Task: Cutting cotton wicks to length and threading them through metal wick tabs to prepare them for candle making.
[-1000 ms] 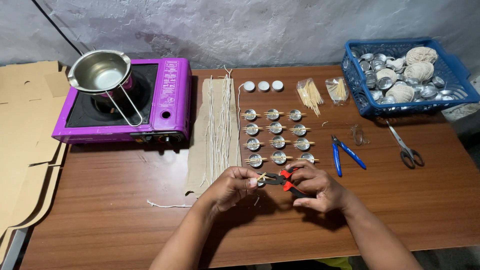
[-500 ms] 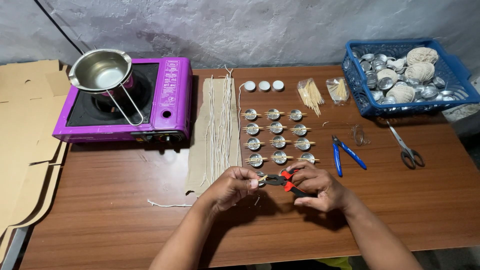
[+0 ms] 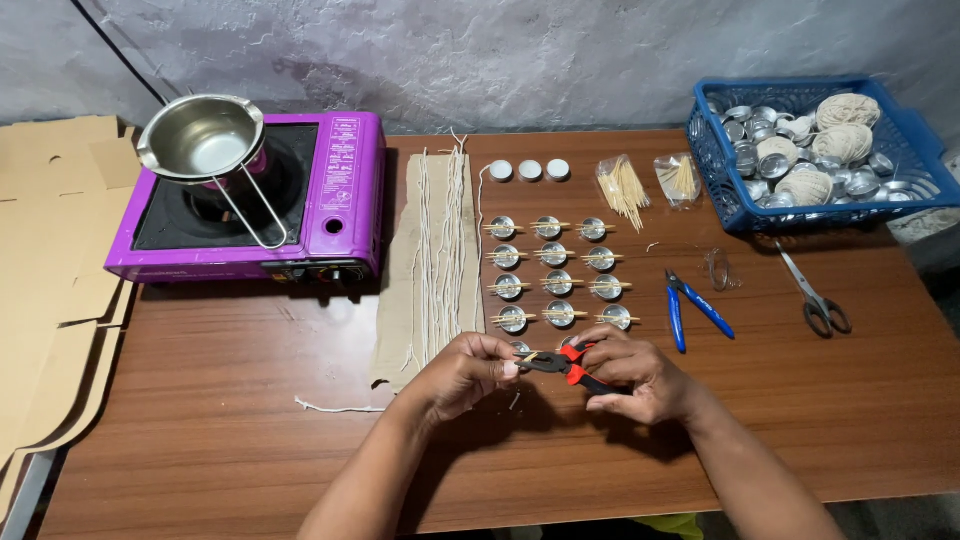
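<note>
Pliers (image 3: 560, 363) clamped in my right hand (image 3: 640, 378), fingers wrapped on the red handles, left hand (image 3: 468, 372) fingertips pinched together at the nose, cups (image 3: 553, 270) just beyond my fingers.

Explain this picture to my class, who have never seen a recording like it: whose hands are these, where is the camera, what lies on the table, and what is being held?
No machine here: these are a person's own two bare hands, filmed by a camera worn on the head, looking down at a brown wooden table.

The right hand grips small pliers with red handles. The left hand pinches something tiny at the pliers' tip; it is too small to make out.

Just beyond the hands stand rows of small metal cups, each with a thin stick across it. Beside them, white strings lie on a cardboard strip. At the left, a purple portable stove carries a steel pot. At the right are blue-handled cutters, scissors, and a blue basket of cups and string balls.
</note>
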